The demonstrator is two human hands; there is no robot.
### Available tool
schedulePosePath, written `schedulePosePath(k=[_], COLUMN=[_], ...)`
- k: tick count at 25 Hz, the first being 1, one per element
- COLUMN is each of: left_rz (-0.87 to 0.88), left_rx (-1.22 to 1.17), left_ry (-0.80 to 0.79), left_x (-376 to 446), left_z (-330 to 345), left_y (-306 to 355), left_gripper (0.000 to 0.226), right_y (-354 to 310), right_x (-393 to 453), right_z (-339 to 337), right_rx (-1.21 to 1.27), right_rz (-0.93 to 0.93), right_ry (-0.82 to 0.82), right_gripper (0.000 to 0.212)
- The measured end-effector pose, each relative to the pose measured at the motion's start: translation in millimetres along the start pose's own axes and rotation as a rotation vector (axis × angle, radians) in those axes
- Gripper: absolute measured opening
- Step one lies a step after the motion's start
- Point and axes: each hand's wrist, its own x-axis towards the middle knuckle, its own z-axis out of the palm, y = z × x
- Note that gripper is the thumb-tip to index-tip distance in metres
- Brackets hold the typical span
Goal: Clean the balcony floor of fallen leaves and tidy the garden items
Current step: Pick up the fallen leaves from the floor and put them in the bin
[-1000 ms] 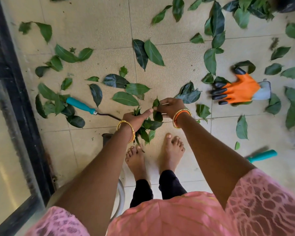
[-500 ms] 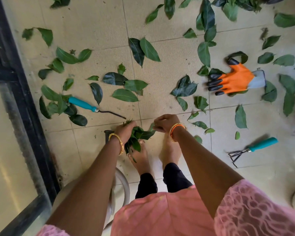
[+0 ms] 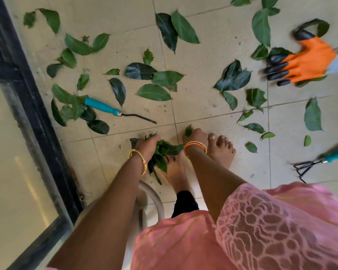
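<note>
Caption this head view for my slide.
Left hand grips a leaf bunch; right hand pinches another leaf.

Two teal-handled metal garden tools [image 3: 103, 107] [image 3: 320, 160], one orange rubber glove with black fingertips [image 3: 306, 62], dozens of loose green leaves [image 3: 154, 92] across beige floor tiles [image 3: 203, 55].

Tiled floor [image 3: 209, 61]: leaves [image 3: 154, 92], glove [image 3: 308, 61], perhaps weeder [image 3: 103, 107].

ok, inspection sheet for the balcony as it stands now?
Surface: tiled floor, gritty, strewn with loose leaves.
Job's things: bunch of leaves; teal-handled tool; hand rake; orange glove.
Clutter: nothing seen beyond the leaves.
Hands: left hand grips the bunch; right hand pinches one leaf at floor level.
Cables: nothing seen.
Surroundings: black-framed glass door on the left; pale chair under the arms.
</note>
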Motion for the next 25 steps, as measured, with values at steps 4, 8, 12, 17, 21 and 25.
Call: schedulePosePath(k=[4,8,12,17,21,25], left_rz=[0.008,0.1,0.233,0.248,0.277,0.27], left_rx=[0.031,0.227,0.336,0.421,0.372,0.396], left_ry=[0.045,-0.033,-0.135,-0.229,-0.165,-0.1], left_x=[-5,-28,-58,-95,-101,-83], left_z=[8,32,73,119,145,155], left_y=[4,10,26,44,49,57], left_gripper=[0.032,0.023,0.017,0.02,0.035,0.032], right_y=[17,11,30,77,94,108], right_x=[54,15,-2,-3,10,32], right_z=[49,-26,-81,-120,-133,-146], right_rx=[0.266,0.632,0.795,0.726,0.698,1.289], right_rz=[0.163,0.227,0.168,0.216,0.236,0.349], right_ry=[-0.168,-0.4,-0.518,-0.456,-0.414,-0.173], right_gripper=[0.051,0.031,0.01,0.011,0.021,0.017])
